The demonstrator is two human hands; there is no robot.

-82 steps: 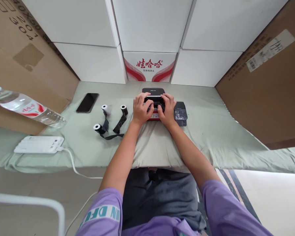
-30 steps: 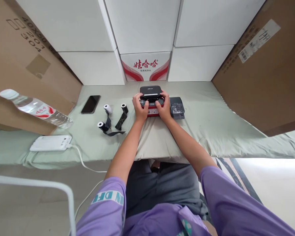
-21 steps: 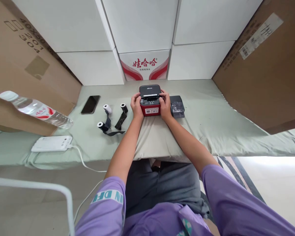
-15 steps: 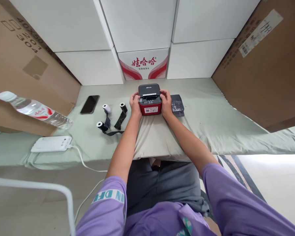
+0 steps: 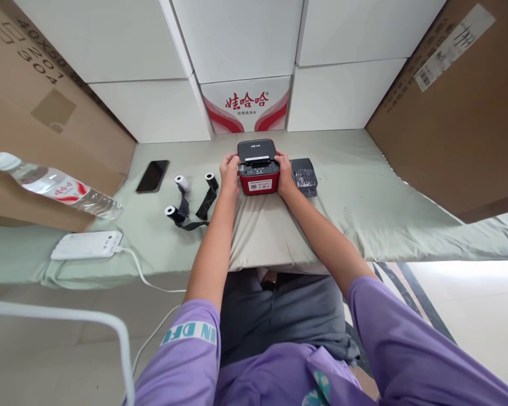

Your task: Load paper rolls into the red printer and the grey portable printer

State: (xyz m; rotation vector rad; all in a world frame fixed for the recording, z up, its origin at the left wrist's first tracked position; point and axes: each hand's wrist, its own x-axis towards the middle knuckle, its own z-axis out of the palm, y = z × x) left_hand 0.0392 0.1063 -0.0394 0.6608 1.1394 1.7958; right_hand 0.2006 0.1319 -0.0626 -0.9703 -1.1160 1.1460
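Printer [image 5: 258, 169] sits at centre of surface [image 5: 364, 192], far side; left hand [image 5: 228, 172] against its 9 o'clock side, right hand [image 5: 284, 175] against its 3 o'clock side. Flat lid piece [image 5: 303, 176] just beside right hand at 3 o'clock. Three paper rolls [image 5: 190, 197] at 9 o'clock of printer, near left hand, apart from it. Phone [image 5: 152, 176] further out at 9 o'clock, past rolls. Power strip [image 5: 84, 245] at 8 o'clock, near front edge, cable running off edge. Bottle [image 5: 51, 185] lying at far 9 o'clock, on carton [image 5: 46, 113]. Stacked boxes [image 5: 245, 56] at 12 o'clock behind printer; big carton [image 5: 461, 113] at 2 o'clock
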